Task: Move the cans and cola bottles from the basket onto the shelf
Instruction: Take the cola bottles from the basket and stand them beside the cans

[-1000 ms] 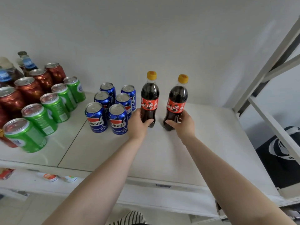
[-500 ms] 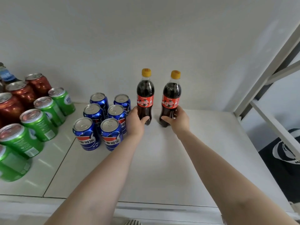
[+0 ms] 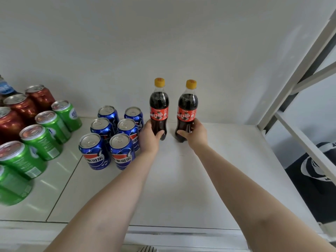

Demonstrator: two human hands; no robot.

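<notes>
The left hand (image 3: 149, 138) grips the lower body of the left cola bottle (image 3: 159, 108), fingers and thumb curled round it. The right hand (image 3: 195, 135) holds the right cola bottle (image 3: 187, 111) the same way. Both bottles stand upright on the white shelf (image 3: 209, 179), near the back wall, a small gap between them, each with a yellow cap and red label. Just left of the left hand stand 6 blue cans (image 3: 111, 135) in 2 rows. Further left are green cans (image 3: 43, 140), then red cans (image 3: 20, 111) behind them. The basket is out of view.
</notes>
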